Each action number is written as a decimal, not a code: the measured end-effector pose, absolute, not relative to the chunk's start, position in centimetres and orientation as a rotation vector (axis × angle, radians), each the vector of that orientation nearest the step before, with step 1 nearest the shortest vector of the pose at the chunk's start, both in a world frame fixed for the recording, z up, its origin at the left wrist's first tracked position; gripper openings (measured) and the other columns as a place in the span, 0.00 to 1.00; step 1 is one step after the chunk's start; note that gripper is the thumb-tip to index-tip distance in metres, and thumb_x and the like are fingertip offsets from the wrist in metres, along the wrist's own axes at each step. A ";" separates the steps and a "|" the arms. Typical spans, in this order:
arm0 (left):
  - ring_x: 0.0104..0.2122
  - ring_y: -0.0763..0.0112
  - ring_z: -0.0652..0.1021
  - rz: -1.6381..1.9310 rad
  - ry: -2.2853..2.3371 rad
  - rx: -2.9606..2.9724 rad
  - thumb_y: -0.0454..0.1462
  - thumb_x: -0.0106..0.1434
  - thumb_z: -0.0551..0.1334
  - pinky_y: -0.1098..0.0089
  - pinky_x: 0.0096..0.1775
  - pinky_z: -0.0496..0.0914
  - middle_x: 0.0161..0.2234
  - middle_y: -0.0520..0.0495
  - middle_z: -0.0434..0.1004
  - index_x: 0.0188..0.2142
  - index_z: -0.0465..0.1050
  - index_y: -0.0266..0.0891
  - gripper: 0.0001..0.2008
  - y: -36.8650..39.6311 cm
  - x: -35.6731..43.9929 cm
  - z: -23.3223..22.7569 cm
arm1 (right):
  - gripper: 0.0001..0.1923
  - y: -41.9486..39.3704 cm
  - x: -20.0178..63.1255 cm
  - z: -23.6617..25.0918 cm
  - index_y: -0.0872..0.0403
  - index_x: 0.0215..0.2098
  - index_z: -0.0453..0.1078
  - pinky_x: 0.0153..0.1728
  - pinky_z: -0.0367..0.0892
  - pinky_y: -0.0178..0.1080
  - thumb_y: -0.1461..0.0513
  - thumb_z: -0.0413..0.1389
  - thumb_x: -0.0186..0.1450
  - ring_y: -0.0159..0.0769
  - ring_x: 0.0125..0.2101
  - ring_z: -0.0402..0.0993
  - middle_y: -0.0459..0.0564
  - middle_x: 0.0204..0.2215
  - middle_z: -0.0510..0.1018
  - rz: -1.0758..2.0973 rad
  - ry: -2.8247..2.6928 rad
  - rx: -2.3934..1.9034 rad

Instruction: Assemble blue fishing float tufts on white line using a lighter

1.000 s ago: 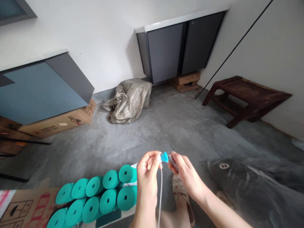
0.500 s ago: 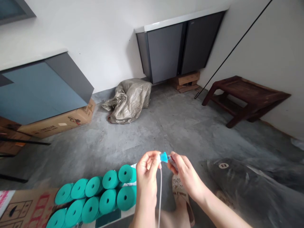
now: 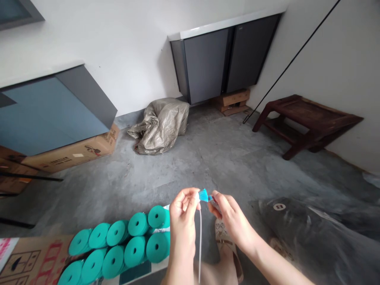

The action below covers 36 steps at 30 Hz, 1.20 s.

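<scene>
Left hand (image 3: 183,215), right hand (image 3: 230,220): bare, no gloves, rings or watch. Both forearms bare, no sleeves in view. Nails short, unpainted. Beige woven sandal (image 3: 228,245) on foot below hands; bare knee at bottom edge.

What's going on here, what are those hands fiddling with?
A person, seen from their own head camera, holds a small blue tuft pinched between the left hand and the right hand above a grey concrete floor. A thin white strand hangs down from the left hand. Beside the left hand, teal spools lie in rows on a cardboard box. A dark plastic bag lies to the right.
</scene>
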<state>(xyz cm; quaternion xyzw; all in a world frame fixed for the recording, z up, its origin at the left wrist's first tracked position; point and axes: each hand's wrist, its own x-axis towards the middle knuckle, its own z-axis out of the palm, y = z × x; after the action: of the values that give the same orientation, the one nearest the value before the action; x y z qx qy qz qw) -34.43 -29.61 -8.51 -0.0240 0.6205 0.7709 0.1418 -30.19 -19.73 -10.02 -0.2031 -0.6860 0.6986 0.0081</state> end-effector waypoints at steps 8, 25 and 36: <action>0.24 0.76 0.66 2.221 1.783 -0.080 0.43 0.51 0.66 0.75 0.30 0.62 0.23 0.53 0.69 0.29 0.73 0.37 0.11 -29.7 -34.5 -8.4 | 0.22 -19.7 -30.2 -10.0 0.52 0.17 0.49 0.26 0.48 0.35 0.51 0.37 0.65 0.30 0.21 0.50 0.40 0.16 0.52 2.205 -2.138 -0.620; 0.23 0.75 0.66 2.215 1.806 -0.067 0.44 0.49 0.67 0.74 0.29 0.61 0.21 0.52 0.68 0.27 0.74 0.37 0.12 -29.5 -34.6 -8.2 | 0.22 -19.5 -30.5 -10.1 0.53 0.17 0.52 0.26 0.49 0.35 0.50 0.39 0.65 0.30 0.21 0.50 0.40 0.17 0.54 2.238 -2.013 -0.641; 0.23 0.74 0.66 2.217 1.842 -0.085 0.45 0.49 0.67 0.74 0.29 0.61 0.20 0.52 0.67 0.28 0.74 0.37 0.13 -29.6 -34.7 -8.5 | 0.22 -19.6 -30.1 -10.5 0.53 0.18 0.51 0.25 0.49 0.35 0.49 0.39 0.65 0.29 0.21 0.51 0.40 0.17 0.54 2.181 -2.145 -0.645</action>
<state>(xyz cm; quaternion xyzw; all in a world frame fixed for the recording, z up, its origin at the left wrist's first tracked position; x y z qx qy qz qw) -34.67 -29.60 -8.46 -0.0292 0.6335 0.7625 0.1284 -30.14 -19.62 -10.52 -0.2063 -0.6860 0.6977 0.0077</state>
